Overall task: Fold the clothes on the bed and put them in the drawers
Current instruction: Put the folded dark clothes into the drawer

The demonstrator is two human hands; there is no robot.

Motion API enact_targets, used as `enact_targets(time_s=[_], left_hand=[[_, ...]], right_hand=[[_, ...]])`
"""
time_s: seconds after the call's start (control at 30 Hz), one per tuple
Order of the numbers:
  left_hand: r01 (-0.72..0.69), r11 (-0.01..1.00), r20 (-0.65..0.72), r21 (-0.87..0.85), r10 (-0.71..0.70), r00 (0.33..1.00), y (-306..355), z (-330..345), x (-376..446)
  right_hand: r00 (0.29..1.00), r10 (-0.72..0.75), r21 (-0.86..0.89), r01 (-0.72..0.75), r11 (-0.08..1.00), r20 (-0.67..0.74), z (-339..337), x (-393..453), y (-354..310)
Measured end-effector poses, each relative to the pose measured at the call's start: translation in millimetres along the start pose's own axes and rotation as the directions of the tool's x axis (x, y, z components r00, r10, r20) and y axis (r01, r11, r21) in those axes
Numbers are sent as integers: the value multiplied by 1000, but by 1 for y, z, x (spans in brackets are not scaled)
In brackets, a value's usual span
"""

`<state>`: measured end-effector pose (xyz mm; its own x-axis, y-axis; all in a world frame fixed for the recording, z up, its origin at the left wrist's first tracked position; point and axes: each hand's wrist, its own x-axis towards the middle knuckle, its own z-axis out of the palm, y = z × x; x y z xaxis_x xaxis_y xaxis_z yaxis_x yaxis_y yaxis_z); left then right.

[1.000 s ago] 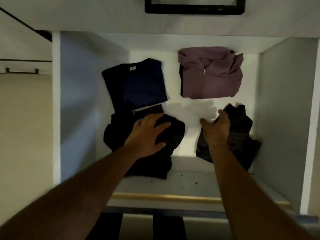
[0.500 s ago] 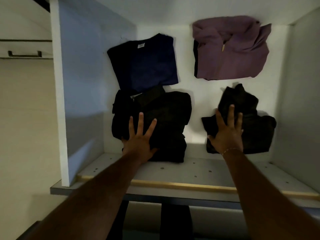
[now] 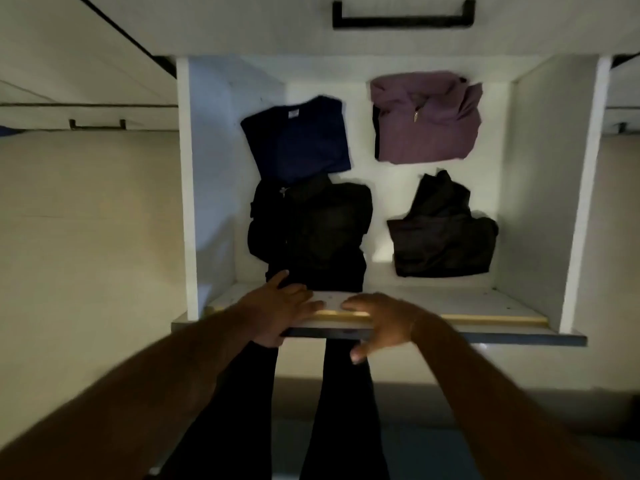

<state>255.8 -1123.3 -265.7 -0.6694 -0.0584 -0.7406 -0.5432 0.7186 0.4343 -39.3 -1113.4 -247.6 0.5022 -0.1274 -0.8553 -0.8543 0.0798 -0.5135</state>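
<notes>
- The room is dim; my forearms and legs are nearly black at the bottom.
- The brightest patch lies on the white drawer [image 3: 450, 299] floor between the dark clothes.
- My hands, left hand [image 3: 277, 310] and right hand [image 3: 377, 323], smear with motion blur.
- Straight lines bow towards the edges.

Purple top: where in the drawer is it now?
Head view: the purple top lies at the drawer's far right corner, right of the navy shirt, beyond the small black bundle.
</notes>
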Motion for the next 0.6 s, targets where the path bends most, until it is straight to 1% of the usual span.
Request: enact_targets(time_s=[0.03,0.07,0.1,0.13,0.23,0.3,0.37,0.4,0.47,0.5,0.53,0.57,0.6], left_hand=[[27,998,-63,59,-24,998,3,1,-4],[49,996,-115,73,-40,993,4,0,-8],[62,995,-164,72,-49,985,4,-2,-12],[74,994,-212,74,-57,976,4,-4,-16],[130,985,-369,117,-78,926,-5,-19,-23],[173,974,-485,149,-80,871,-16,-36,-26],[292,944,-566,156,-157,809,-29,-51,-28],[392,912,-587,120,-253,769,-33,-56,-30],[580,813,-579,-50,-497,647,-41,-69,-29],[642,747,-551,-175,-614,565,-46,-79,-24],[669,666,-516,-331,-721,462,-49,-91,-20],[650,584,-484,-485,-799,357,-53,-103,-14],[582,519,-455,-626,-849,268,-60,-114,-8]], right_hand=[[999,18,-213,-26,977,-41,7,-3,-2],[990,21,-394,-74,916,-137,10,-5,-3],[973,19,-500,-136,855,-232,8,-10,-6],[953,8,-546,-180,818,-302,6,-14,-9],[889,-107,-637,-230,736,-445,-5,-23,-16],[806,-145,-624,-315,715,-574,-16,-27,-18],[723,-125,-553,-392,735,-679,-31,-29,-16],[688,-97,-508,-425,749,-719,-40,-29,-15],[625,3,-376,-474,796,-781,-64,-27,-14],[588,51,-300,-483,823,-808,-79,-24,-16],[541,75,-237,-484,842,-837,-91,-20,-17],[484,81,-188,-481,856,-871,-102,-17,-19],[417,75,-140,-460,877,-906,-116,-13,-22]])
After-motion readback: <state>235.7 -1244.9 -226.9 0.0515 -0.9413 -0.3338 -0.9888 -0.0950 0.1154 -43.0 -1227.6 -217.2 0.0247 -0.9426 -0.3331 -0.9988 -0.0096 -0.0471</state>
